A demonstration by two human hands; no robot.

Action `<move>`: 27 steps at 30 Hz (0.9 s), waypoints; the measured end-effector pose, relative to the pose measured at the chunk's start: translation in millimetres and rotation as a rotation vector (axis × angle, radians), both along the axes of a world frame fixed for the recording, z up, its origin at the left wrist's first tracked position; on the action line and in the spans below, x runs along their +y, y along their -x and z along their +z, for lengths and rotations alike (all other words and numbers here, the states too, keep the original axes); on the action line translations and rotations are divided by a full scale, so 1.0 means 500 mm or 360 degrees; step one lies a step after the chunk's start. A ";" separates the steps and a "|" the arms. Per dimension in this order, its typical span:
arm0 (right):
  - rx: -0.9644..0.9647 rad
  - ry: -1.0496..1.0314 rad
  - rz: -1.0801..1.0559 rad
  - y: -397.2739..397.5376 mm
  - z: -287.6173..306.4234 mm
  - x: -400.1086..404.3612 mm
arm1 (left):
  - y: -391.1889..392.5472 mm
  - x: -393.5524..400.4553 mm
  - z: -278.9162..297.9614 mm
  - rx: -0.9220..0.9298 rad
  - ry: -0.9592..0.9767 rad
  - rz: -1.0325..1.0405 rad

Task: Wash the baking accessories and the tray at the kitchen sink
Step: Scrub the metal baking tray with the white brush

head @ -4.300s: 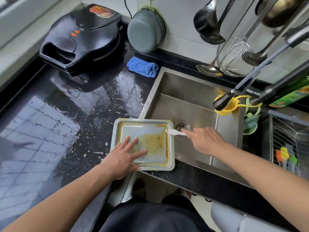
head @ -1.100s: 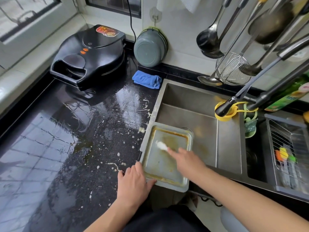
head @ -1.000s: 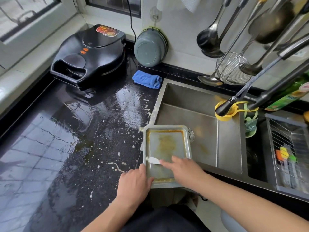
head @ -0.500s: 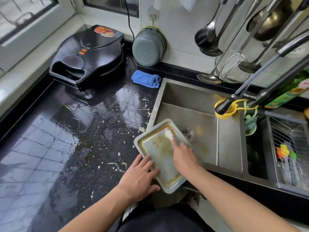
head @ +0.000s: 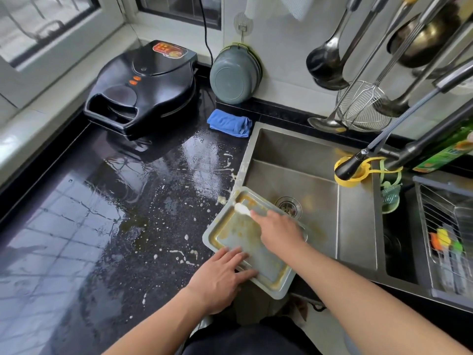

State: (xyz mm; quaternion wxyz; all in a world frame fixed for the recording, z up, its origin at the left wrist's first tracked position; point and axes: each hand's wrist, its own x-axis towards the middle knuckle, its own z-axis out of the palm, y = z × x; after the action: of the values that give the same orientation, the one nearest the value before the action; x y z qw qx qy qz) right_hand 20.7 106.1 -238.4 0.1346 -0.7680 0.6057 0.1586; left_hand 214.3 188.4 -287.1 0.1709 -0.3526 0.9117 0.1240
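The tray [head: 231, 228], a rectangular metal pan smeared with yellow-brown residue, sits tilted across the near left corner of the sink [head: 307, 160], partly over the basin and partly over the counter [head: 102, 226] edge. A grey-blue sheet [head: 261, 254] lies inside it. Our left hand [head: 220, 275] presses flat on the near left edge of the tray, fingers extended onto the sheet, closed on nothing. Our right hand [head: 279, 231] is closed around a small white scraper [head: 242, 209], whose tip touches the far left corner of the tray.

The drain [head: 289, 206] lies just beyond the tray. The black counter is wet and spattered with pale batter. A folded blue cloth [head: 229, 123] lies near the sink's far left corner. Behind it a grey bowl [head: 234, 74] leans against the wall. A black electric griddle [head: 143, 85] stands at the far left; its red label carries writing we cannot read. The faucet [head: 363, 160] reaches over the sink from the right. A green bottle [head: 450, 149] with unreadable print stands beside it. Ladles [head: 325, 65] and a wire skimmer [head: 363, 106] hang above.
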 end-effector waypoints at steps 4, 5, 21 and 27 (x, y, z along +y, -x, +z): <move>-0.0166 -0.0239 0.0256 -0.021 0.011 0.055 | -0.002 0.010 -0.011 0.0005 0.0019 0.0025; -0.0183 -0.0326 0.0365 -0.025 0.016 0.082 | -0.002 0.012 -0.009 0.0002 0.0028 0.0025; 0.0012 -0.0091 -0.0263 0.056 0.002 0.071 | -0.029 0.014 0.008 0.0215 0.0019 0.0212; 0.0030 -0.0072 -0.0126 0.061 -0.003 0.101 | -0.021 0.009 0.017 0.0232 0.0005 0.0263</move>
State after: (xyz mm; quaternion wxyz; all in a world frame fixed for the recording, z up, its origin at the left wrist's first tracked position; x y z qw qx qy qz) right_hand -9.7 156.7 -240.1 0.1524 -0.7386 0.6331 0.1742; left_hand 225.0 192.7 -278.4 0.0927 -0.4169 0.8897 0.1616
